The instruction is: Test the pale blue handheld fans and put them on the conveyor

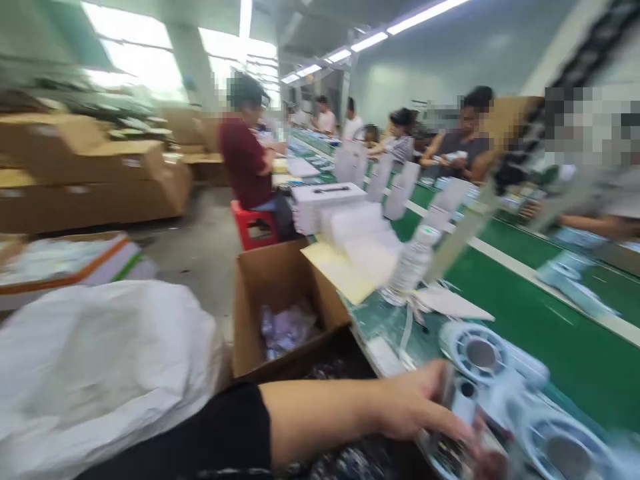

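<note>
At the near edge of the long green worktop (500, 273), low on the right, the left hand (425, 403) has its fingers wrapped around a light blue plastic case (467, 403) with dark little bits inside. That grip is clamped on the case. Just beside it is a blur that looks like the tips of the right hand (489, 448). It seems close to the case, but I cannot tell if its grip is apart or together.

Next to the case, along the same edge, lie a light blue plastic piece with a round grey middle (480, 353) and a second light blue ringed piece (567, 453). Another long, light blue plastic piece (575, 283) lies farther over, toward the far side.

How far along is the work? The case in hand seems to have its insides showing, so I would say it is not closed up. The two ringed pieces look shaped and whole, but blur hides whether they are finished.

Farther up the near edge stand a clear plastic bottle (407, 267) and a pile of white paper (367, 237) by a pale yellow sheet (345, 272). Below that edge, a brown cardboard box (253, 313) holds crumpled clear plastic (287, 330).
</note>
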Demonstrator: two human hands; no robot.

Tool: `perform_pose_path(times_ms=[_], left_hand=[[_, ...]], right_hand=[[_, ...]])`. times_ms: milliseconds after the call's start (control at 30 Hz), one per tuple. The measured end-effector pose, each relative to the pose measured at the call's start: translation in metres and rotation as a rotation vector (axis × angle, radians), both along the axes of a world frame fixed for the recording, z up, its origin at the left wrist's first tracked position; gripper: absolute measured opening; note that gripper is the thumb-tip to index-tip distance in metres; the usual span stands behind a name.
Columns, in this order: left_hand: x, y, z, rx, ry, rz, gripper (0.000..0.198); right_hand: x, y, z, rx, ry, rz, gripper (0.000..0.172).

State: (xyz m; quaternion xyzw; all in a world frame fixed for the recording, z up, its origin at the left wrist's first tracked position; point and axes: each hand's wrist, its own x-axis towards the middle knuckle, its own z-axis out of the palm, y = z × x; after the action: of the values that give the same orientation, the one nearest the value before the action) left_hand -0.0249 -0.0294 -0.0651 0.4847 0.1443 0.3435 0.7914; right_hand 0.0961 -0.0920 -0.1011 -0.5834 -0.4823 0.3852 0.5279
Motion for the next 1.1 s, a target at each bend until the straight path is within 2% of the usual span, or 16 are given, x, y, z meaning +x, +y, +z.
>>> perform_pose_path(times_ms=[67, 133, 200, 300, 433, 567, 700, 867, 967, 1100], left_hand=[[-0.011, -0.009, 0.022, -0.018, 0.018, 0.039, 0.056], [-0.015, -0.005, 0.034, -0.011, 0.001, -0.02, 0.047], [-0.011, 0.0, 0.038, -0.015, -0.048, -0.088, 0.04], [-0.004, 0.001, 0.038, -0.027, -0.06, -0.111, 0.035], [-0.003, -0.005, 0.041, -0.06, -0.036, -0.073, 0.036], [-0.006, -0.006, 0.049, -0.117, -0.108, -0.123, 0.05], [-0.008, -0.004, 0.054, -0.118, -0.095, -0.08, 0.044], [-0.009, 0.0, 0.047, -0.23, -0.145, -0.012, 0.037], [-0.011, 0.001, 0.044, -0.212, -0.143, -0.032, 0.04], [-0.015, 0.001, 0.046, -0.077, -0.093, -0.071, 0.038]], right_hand=[[0.025, -0.031, 0.017, -0.091, 0.098, -0.073, 0.054], [0.032, -0.05, 0.039, -0.144, 0.336, -0.046, 0.043], [0.03, -0.053, 0.057, -0.108, 0.53, 0.008, 0.046], [0.025, -0.046, 0.07, -0.041, 0.676, 0.02, 0.048], [0.023, -0.043, 0.075, 0.005, 0.774, 0.019, 0.036], [0.025, -0.042, 0.08, 0.018, 0.8, 0.062, 0.032], [0.024, -0.038, 0.084, -0.02, 0.789, 0.041, 0.032], [0.019, -0.035, 0.081, -0.064, 0.784, 0.016, 0.033], [0.018, -0.034, 0.079, -0.066, 0.772, 0.007, 0.03], [0.018, -0.032, 0.08, -0.054, 0.756, 0.021, 0.028]])
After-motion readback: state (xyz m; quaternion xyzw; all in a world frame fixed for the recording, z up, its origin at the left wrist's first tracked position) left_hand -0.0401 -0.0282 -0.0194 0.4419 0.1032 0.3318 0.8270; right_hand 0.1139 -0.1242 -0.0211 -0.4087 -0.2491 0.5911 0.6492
